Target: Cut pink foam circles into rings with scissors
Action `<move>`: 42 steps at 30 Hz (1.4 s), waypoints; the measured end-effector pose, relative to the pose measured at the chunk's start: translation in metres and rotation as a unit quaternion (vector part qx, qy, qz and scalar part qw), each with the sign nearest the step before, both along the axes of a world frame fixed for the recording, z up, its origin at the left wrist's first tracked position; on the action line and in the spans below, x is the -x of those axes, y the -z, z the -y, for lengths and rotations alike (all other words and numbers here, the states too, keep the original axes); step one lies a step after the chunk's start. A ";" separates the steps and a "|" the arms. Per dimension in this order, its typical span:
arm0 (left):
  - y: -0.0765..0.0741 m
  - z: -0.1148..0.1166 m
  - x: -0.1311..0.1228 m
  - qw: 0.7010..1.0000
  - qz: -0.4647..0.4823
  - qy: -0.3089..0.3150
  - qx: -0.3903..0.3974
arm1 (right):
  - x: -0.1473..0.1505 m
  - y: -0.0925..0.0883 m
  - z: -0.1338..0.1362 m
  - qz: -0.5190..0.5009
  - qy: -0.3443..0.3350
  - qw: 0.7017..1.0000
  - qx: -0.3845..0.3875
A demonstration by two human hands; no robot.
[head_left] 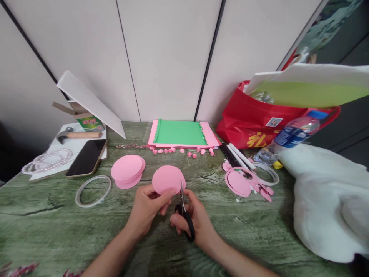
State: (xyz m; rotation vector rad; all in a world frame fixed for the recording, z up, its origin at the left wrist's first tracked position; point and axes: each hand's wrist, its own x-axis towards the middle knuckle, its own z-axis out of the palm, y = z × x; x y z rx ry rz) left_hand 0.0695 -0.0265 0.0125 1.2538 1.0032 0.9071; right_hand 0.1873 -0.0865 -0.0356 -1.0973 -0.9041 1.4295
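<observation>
My left hand [148, 204] pinches the lower edge of a pink paper circle [167, 177], thumb on top. Black-handled scissors [188, 223] are in my right hand [196, 215], fingers through the loops. Their blades [182, 194] point away from me and lie against the right edge of the circle. Left of my hands rests a stack of pink paper circles [127, 168]. To the right, pink cut-out rings and offcuts [240, 182] lie in a loose heap.
At the back lies green and pink paper [180, 132] with small pink paper rolls [194, 155] before it. Tape rolls [92, 192], a phone [86, 157], a hammer [82, 134] and beads [47, 161] are leftward. A red bag [242, 119], bottle [298, 132] and white plush shape [319, 215] stand rightward.
</observation>
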 end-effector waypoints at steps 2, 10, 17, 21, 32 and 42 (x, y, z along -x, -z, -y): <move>0.000 0.000 0.000 1.000 -0.015 0.003 -0.003 | -0.001 -0.003 0.000 0.000 0.008 1.000 -0.004; -0.003 0.002 -0.001 1.000 -0.021 0.012 0.003 | -0.005 -0.014 -0.001 0.005 0.019 0.999 -0.042; -0.002 0.002 -0.001 1.000 -0.001 0.011 0.008 | -0.006 -0.009 -0.002 0.012 0.012 0.999 -0.047; -0.003 0.002 -0.001 1.000 -0.001 0.005 0.009 | -0.006 -0.009 -0.002 0.022 0.010 0.999 -0.047; -0.001 0.002 0.000 1.000 0.001 0.010 0.002 | -0.005 -0.009 -0.001 0.034 0.025 0.999 -0.023; -0.002 0.000 0.000 1.000 0.006 0.004 -0.004 | -0.005 -0.008 0.000 0.034 0.011 0.999 -0.013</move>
